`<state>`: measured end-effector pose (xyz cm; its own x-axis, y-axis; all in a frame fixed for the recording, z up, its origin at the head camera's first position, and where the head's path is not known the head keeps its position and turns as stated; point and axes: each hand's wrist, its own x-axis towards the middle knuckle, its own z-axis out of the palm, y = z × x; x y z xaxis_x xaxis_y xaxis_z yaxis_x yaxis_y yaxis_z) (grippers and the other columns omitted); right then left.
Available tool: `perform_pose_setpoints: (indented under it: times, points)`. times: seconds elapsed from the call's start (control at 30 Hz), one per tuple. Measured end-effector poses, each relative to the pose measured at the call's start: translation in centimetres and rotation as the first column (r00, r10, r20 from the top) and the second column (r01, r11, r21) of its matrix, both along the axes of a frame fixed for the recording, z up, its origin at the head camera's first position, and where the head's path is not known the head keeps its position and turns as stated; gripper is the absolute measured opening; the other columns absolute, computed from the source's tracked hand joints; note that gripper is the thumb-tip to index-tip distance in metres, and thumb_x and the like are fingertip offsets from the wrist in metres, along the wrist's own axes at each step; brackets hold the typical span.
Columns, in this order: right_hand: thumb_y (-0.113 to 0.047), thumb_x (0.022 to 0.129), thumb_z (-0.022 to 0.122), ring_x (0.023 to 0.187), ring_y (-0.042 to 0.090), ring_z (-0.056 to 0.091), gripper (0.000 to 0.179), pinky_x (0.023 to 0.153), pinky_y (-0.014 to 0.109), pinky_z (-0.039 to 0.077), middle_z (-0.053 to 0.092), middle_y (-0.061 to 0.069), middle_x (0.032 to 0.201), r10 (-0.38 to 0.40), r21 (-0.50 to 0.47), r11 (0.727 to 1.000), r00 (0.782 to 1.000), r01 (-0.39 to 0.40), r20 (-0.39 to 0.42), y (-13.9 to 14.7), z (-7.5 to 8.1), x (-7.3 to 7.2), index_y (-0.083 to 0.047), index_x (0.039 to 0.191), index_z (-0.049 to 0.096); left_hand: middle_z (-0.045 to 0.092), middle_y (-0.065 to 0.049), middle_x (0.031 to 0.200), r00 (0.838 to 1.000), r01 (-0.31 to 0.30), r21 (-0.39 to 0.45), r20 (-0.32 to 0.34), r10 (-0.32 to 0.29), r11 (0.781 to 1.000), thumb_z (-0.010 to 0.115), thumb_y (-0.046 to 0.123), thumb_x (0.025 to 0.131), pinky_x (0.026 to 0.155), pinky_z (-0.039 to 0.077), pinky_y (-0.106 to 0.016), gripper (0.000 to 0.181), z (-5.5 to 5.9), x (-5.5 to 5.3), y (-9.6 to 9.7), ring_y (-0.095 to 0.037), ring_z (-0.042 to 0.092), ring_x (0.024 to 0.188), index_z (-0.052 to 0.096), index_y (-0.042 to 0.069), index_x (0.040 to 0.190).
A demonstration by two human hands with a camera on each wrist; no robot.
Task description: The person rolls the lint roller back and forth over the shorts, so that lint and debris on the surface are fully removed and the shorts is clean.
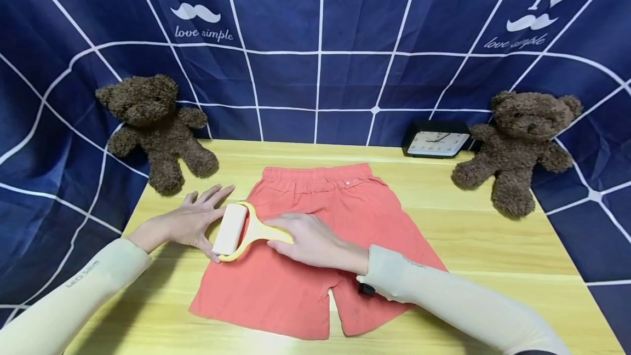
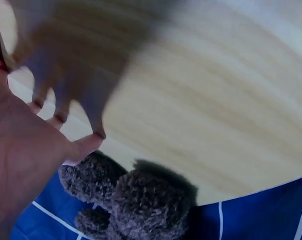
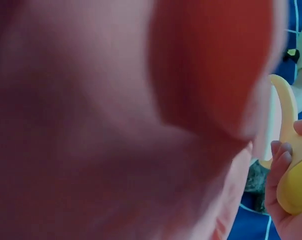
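Observation:
Salmon-pink shorts (image 1: 384, 223) lie spread on the wooden table, waistband toward the back. Over their left side, my right hand (image 1: 313, 240) grips the yellow handle of a lint roller (image 1: 253, 229), whose white roll (image 1: 229, 230) points left. The right wrist view has the same lint roller (image 3: 289, 100) at its right edge, with blurred pink cloth in front. My left hand (image 1: 189, 224), fingers spread, is at the shorts' left edge right beside the roll. In the left wrist view this hand (image 2: 26, 145) has its fingertips on the table; whether its thumb touches the roll I cannot tell.
A brown teddy bear (image 1: 158, 125) sits at the back left and another teddy bear (image 1: 522, 147) at the back right. Beside the right one stands a black clock (image 1: 436, 139). Dark blue cloth (image 1: 315, 75) with white lines hangs behind the table (image 1: 503, 245).

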<state>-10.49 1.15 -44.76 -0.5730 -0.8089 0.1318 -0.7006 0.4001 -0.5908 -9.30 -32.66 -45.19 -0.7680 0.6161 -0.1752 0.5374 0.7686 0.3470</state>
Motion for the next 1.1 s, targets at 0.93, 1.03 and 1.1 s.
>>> perform_pose_setpoints:
  times: [0.93, 1.03, 1.1]
  points:
    - [-0.024, 0.091, 0.080, 0.084, 0.008, 0.059, 0.030, 0.073, 0.029, 0.050, 0.064, -0.016, 0.098, -0.097, 0.041, 0.995, 0.992, 0.094, 0.084, 0.8, 0.8, -0.6, -0.025, 0.118, 0.069, 0.011, -0.025, 0.178, 0.997, -0.075, -0.038, 0.008, 0.075, 0.996, 0.083, 0.086, 0.063, 0.107, 0.021, -0.092, 0.136, -0.6, 0.6, 0.8, -0.059, 0.015, 0.158, 0.038, 0.017, 0.171]
    - [-0.020, 0.089, 0.081, 0.099, 0.002, 0.063, 0.038, 0.086, 0.028, 0.053, 0.070, -0.021, 0.110, -0.094, -0.029, 0.995, 0.984, 0.099, 0.148, 1.4, 0.6, -0.4, -0.026, 0.126, 0.077, 0.011, -0.025, 0.177, 0.997, -0.074, -0.037, 0.006, 0.074, 0.997, 0.083, 0.086, 0.063, 0.107, 0.021, -0.092, 0.136, -0.6, 0.6, 0.8, -0.059, 0.015, 0.158, 0.037, 0.018, 0.172]
    - [-0.019, 0.089, 0.083, 0.107, -0.001, 0.065, 0.044, 0.092, 0.027, 0.054, 0.073, -0.025, 0.119, -0.095, -0.060, 0.992, 0.974, 0.110, 0.208, 1.6, 0.4, -0.3, -0.026, 0.133, 0.080, 0.011, -0.026, 0.177, 0.997, -0.073, -0.035, 0.005, 0.073, 0.997, 0.082, 0.087, 0.064, 0.107, 0.021, -0.092, 0.136, -0.6, 0.6, 0.8, -0.060, 0.015, 0.158, 0.036, 0.018, 0.172]
